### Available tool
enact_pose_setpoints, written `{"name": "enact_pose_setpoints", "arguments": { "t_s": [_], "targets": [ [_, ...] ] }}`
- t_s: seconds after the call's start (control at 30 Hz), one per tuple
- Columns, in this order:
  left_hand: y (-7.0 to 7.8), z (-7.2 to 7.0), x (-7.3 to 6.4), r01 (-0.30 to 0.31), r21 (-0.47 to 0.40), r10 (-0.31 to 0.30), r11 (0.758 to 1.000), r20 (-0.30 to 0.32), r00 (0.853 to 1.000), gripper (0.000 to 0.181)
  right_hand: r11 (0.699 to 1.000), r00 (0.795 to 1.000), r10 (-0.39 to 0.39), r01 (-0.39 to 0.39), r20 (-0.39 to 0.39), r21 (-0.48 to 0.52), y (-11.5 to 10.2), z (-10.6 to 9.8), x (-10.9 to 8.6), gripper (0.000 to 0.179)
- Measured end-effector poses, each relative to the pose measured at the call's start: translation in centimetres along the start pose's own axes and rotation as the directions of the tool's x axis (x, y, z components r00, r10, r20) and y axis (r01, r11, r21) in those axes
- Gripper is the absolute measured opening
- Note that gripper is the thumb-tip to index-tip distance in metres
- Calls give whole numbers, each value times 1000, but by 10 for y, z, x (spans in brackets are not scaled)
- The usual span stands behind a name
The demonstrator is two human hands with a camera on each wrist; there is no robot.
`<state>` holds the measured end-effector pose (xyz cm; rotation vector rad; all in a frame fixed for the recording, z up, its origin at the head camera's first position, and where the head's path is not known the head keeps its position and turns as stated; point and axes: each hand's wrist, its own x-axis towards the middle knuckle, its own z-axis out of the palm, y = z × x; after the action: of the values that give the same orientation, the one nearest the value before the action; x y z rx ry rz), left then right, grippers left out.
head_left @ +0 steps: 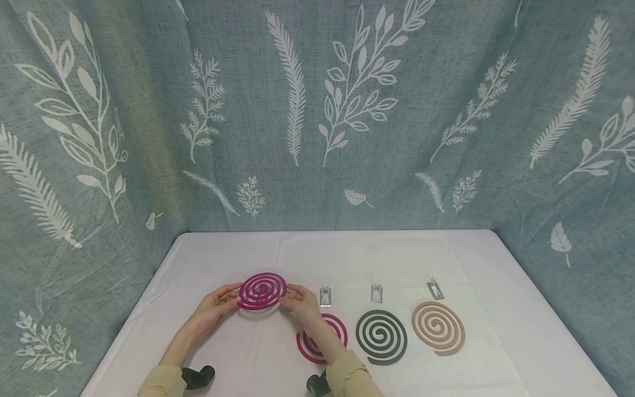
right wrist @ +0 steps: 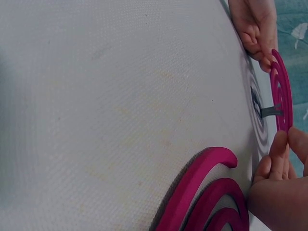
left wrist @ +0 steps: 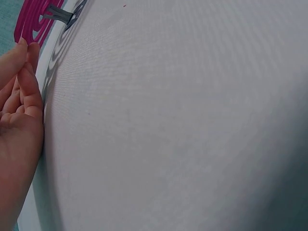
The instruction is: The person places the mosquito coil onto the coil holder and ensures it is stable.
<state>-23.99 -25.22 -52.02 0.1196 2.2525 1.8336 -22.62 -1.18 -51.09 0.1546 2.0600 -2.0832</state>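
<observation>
A magenta mosquito coil [head_left: 263, 289] lies level just over the table, held between both hands. My left hand [head_left: 214, 310] pinches its left edge with thumb and fingers. The right hand [head_left: 301, 304] grips the opposite edge the same way. Beneath the coil, a metal coil stand [right wrist: 271, 111] rests on the table, its upright reaching the middle of the spiral. In the left wrist view the same stand [left wrist: 61, 15] overlaps the coil's centre. Another magenta coil [head_left: 345, 332] lies flat, partly hidden under the right forearm.
To the right lie a dark green coil [head_left: 380, 332] and a brown coil [head_left: 436, 325]. Behind the coils are metal stands: one on the left [head_left: 321, 298], one in the middle [head_left: 372, 294], one on the right [head_left: 439, 296]. Black objects [head_left: 199, 378] sit by the forearms.
</observation>
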Motion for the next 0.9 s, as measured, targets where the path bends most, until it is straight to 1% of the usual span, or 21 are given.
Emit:
{"name": "enact_pose_setpoints", "arguments": {
  "t_s": [0.33, 0.63, 0.7, 0.9],
  "targets": [
    [-2, -1, 0, -11, -17, 11, 1000, 11, 1000, 58, 1000, 1000, -18, 18, 0, -4, 4, 1, 2, 46],
    [-4, -1, 2, 3, 6, -3, 1000, -4, 1000, 58, 1000, 1000, -17, 17, 1, 4, 2, 1, 1, 46],
    [-3, 0, 2, 9, 8, -8, 1000, -12, 1000, 58, 1000, 1000, -16, 16, 2, 7, 2, 0, 1, 46],
    [0, 0, 0, 0, 6, 0, 1000, 1, 1000, 58, 1000, 1000, -17, 17, 14, 18, 3, -1, 1, 46]
  ]
}}
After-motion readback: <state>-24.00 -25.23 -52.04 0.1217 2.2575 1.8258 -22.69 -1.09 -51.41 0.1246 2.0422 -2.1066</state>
